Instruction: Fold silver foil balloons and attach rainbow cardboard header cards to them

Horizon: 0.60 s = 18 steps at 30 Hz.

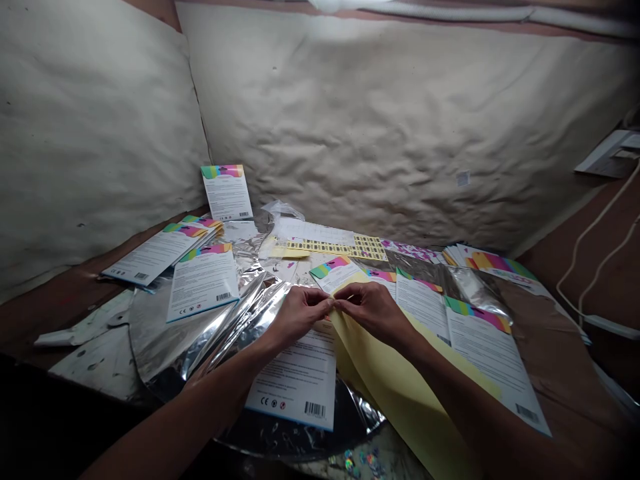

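My left hand (301, 312) and my right hand (373, 312) meet at the fingertips, both closed in a pinch. Between the right fingers is the upper edge of a long yellow paper sheet (400, 380), which hangs down under the right forearm. The left fingertips touch that edge; whatever they pinch is too small to make out. Below the hands, a white printed card packet (295, 380) with a barcode lies on shiny silver film. More card packets with rainbow-coloured tops lie to the right, one packet (487, 353) nearest the right forearm.
At the left are a single packet (204, 283), a stack of packets (157, 252) and an upright packet (227, 192) against the paper-covered wall (380, 133). Yellow sticker sheets (340, 247) lie at the back. Further packets (500, 263) sit back right, near a hanging white cable (580, 247).
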Motion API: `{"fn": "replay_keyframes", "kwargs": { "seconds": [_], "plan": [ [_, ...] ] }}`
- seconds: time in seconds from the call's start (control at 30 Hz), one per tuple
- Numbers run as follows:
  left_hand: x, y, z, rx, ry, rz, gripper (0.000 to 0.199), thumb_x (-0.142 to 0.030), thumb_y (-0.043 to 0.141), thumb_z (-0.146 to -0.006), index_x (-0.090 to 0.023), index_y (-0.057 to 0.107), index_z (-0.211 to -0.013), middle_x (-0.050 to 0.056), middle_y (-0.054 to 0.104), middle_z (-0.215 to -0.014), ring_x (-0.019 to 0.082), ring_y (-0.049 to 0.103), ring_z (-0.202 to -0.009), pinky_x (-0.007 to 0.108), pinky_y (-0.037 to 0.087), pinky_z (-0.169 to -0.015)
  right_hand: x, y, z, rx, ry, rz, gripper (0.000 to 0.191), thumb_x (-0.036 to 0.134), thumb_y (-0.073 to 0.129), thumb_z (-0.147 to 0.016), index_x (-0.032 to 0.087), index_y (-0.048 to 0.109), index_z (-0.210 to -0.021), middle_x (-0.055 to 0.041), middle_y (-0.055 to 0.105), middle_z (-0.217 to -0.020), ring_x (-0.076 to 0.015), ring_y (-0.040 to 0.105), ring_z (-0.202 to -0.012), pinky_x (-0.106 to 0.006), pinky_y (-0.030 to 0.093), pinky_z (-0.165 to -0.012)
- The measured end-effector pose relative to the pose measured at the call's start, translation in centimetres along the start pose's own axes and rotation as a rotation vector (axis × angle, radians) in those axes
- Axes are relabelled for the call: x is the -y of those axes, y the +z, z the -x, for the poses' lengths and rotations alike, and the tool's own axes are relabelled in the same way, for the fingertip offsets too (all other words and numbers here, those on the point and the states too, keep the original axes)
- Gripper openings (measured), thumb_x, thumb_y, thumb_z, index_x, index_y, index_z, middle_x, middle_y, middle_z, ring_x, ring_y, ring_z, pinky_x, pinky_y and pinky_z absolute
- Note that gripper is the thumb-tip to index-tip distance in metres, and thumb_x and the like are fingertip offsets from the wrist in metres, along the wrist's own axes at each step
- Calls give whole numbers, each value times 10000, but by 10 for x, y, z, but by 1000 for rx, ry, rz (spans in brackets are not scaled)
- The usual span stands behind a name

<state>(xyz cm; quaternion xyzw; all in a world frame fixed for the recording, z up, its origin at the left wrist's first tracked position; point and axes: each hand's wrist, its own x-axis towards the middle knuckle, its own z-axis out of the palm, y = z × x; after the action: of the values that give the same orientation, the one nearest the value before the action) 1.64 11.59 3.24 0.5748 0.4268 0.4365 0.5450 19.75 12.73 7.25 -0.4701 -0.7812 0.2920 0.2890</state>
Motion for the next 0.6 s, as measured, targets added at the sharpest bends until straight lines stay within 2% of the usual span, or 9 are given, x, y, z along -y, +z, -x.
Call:
{"fn": "replay_keyframes", "kwargs": {
  "seconds": [0.13,0.2,0.23,0.3,0.37,0.4,0.43,0.53,0.6],
  "plan": [
    [-4,-1,1,15,37,-56,242,-373,684,-819,-159,778,-882,59,732,-814,195,670,-764,280,532,-693,0,-3,-1,-38,19,-4,129,237,644,-844,229,767,-809,-19,765,-785,-194,709,-717,-281,522,-637],
    [-9,-8,-3,-66,25,11,256,-385,709,-800,-148,760,-880,54,720,-797,173,658,-708,283,537,-672,1,-12,-1,-167,-31,-62,139,295,643,-864,205,743,-830,-38,752,-787,-199,708,-701,-287,536,-619],
    [-13,-14,-5,-166,32,83,261,-386,730,-781,-143,745,-876,42,710,-781,155,647,-677,279,536,-663,3,-19,0,-280,-72,-91,159,328,644,-874,196,731,-859,-47,745,-800,-204,710,-705,-296,548,-625],
    [-19,-30,-12,-446,78,299,256,-353,775,-730,-141,702,-852,6,684,-746,115,628,-633,265,535,-666,8,-30,2,-535,-168,-104,190,369,645,-890,193,708,-925,-59,732,-842,-215,712,-739,-323,568,-667],
    [-24,-44,-18,-679,115,545,243,-281,794,-699,-147,653,-845,-23,670,-743,89,633,-628,250,536,-691,13,-31,4,-659,-280,-22,154,355,646,-899,216,696,-942,-62,723,-881,-220,704,-783,-349,574,-720],
    [-25,-50,-20,-741,115,640,237,-243,790,-699,-151,635,-853,-27,672,-755,84,644,-634,245,539,-703,14,-27,4,-630,-343,39,121,335,637,-907,228,691,-928,-62,722,-891,-220,698,-805,-354,571,-741],
    [-26,-54,-21,-771,102,705,232,-210,780,-706,-156,622,-867,-25,679,-771,85,658,-644,244,543,-712,14,-19,5,-542,-406,100,102,312,617,-919,238,686,-912,-61,723,-898,-217,694,-822,-350,568,-750],
    [-24,-55,-23,-766,52,790,206,-138,740,-749,-161,607,-905,6,711,-836,112,709,-731,257,557,-772,2,18,3,-171,-519,272,172,249,510,-967,236,669,-903,-61,727,-905,-191,688,-822,-301,540,-708],
    [-21,-52,-24,-755,27,830,171,-104,708,-777,-160,606,-902,21,726,-860,122,725,-782,257,554,-817,-12,42,1,-27,-526,384,219,219,448,-986,216,659,-930,-65,720,-912,-171,676,-783,-268,504,-657]
  ]
}}
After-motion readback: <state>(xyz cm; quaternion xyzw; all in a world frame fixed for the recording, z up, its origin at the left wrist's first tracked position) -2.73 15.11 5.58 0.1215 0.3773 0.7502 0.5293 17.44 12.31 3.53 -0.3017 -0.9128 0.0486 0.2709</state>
